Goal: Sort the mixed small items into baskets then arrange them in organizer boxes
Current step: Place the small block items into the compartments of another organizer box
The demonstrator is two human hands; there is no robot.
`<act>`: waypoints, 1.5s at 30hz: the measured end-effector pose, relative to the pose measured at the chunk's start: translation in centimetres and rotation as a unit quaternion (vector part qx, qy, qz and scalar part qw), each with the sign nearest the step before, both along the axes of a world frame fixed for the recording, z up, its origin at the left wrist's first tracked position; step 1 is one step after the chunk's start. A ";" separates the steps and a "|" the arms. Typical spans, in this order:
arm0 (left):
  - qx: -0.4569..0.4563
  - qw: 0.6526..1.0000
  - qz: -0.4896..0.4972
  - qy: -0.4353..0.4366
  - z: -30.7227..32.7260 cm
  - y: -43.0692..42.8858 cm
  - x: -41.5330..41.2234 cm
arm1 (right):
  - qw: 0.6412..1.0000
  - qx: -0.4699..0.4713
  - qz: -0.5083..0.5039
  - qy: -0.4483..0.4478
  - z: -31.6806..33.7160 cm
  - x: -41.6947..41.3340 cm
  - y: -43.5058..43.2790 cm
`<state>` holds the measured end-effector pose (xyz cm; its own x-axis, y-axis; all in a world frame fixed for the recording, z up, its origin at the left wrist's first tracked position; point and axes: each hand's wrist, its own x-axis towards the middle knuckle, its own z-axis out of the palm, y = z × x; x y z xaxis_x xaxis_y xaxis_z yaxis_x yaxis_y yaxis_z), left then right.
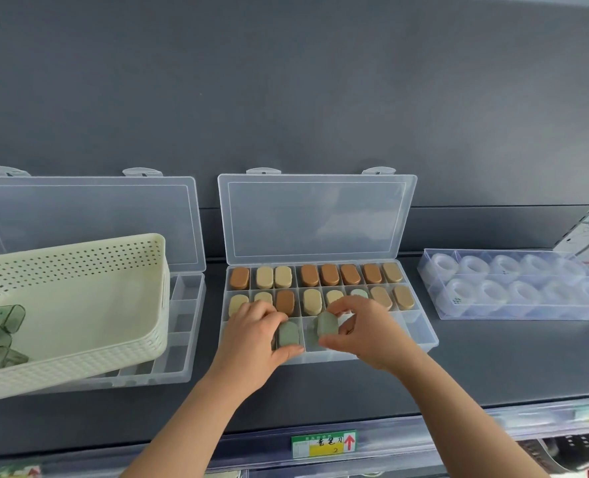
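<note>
Reaching past the shelf (493,360) edge and its price label (324,443), both hands work the front row of the open organizer box (420,334). The left hand (251,343) pinches a green oval case (288,334) set in a front compartment. At its 2 o'clock, the right hand (365,336) pinches a second green case (327,324), tilted just above the row. Tan and brown cases (330,274) line the two rows beyond. A cream basket (79,305) sits at 9 o'clock, a box of tape rolls (514,284) at 3 o'clock.
</note>
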<state>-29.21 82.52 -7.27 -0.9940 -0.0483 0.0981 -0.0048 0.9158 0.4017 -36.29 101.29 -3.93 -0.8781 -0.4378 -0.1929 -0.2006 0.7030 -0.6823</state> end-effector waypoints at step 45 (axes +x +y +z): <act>-0.011 0.985 0.170 0.002 7.0 -33.4 16.9 | 0.914 -0.009 0.393 -0.097 4.2 7.9 -35.7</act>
